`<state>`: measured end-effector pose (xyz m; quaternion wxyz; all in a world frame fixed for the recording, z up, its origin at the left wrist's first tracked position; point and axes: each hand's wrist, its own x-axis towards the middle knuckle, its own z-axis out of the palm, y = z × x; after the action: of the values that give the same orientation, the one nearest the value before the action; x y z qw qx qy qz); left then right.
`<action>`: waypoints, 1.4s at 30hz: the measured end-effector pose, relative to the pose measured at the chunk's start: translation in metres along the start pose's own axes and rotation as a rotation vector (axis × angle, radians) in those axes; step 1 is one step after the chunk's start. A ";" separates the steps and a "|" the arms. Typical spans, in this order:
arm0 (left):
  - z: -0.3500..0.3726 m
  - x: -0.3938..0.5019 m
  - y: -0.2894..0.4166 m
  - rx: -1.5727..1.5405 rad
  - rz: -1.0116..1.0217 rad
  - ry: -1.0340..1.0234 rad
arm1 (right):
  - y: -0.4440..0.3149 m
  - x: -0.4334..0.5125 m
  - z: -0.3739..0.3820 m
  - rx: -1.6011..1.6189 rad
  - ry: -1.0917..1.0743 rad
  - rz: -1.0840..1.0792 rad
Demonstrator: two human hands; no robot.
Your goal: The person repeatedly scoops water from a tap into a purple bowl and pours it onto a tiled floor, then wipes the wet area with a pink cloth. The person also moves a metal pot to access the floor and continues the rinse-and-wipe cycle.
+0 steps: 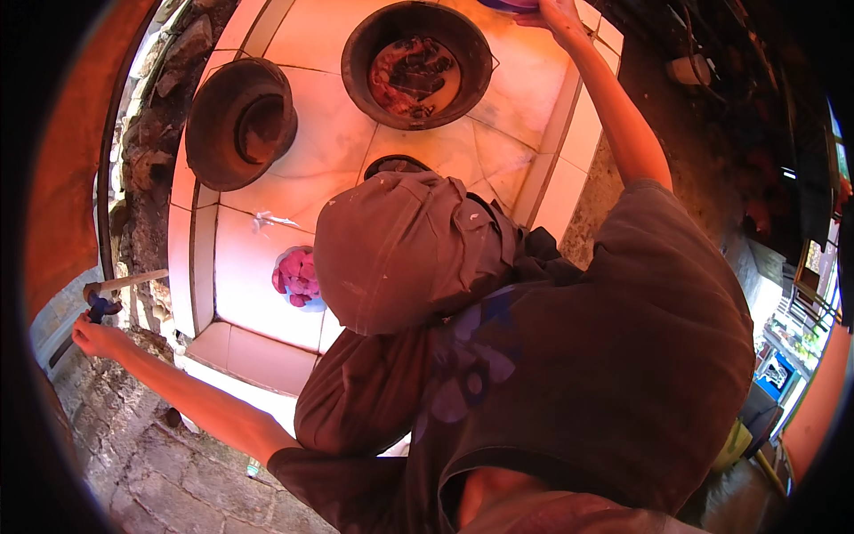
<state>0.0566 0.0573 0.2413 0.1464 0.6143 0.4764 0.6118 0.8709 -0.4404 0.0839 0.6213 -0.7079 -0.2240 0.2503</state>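
Note:
At the far left, my left hand (100, 337) is on the blue handle of a tap (101, 308) fitted to a pale pipe. My right hand (559, 23) reaches to the top edge and grips the rim of a purple vessel (510, 5), mostly cut off by the frame. Between my arms is a white-tiled basin (320, 140). In it stands a dark bucket (480, 53) holding liquid and a dark red, crumpled mass I cannot identify. A second dark bucket (213, 133) leans to the left, with some liquid inside.
My brown-clothed knee (400, 253) hides part of the basin and most of a small dark container (393, 163). Beside it lies a pink, petal-like object (299, 275) on a bluish base. Raised tiled edges (180, 267) border the basin. Rough stone paving (187, 480) lies at lower left.

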 end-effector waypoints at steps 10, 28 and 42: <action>-0.007 0.015 -0.018 0.015 0.011 0.023 | 0.021 -0.153 -0.037 -0.135 0.113 0.247; -0.007 0.009 -0.004 0.023 -0.008 -0.001 | 0.146 -0.193 -0.010 0.224 0.077 0.857; 0.003 -0.003 0.011 0.046 -0.017 -0.004 | 0.141 -0.159 -0.022 0.108 0.274 0.503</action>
<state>0.0642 0.0506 0.2476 0.1384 0.6146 0.4954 0.5981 0.7624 -0.5751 -0.0419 0.6012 -0.7341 0.0582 0.3102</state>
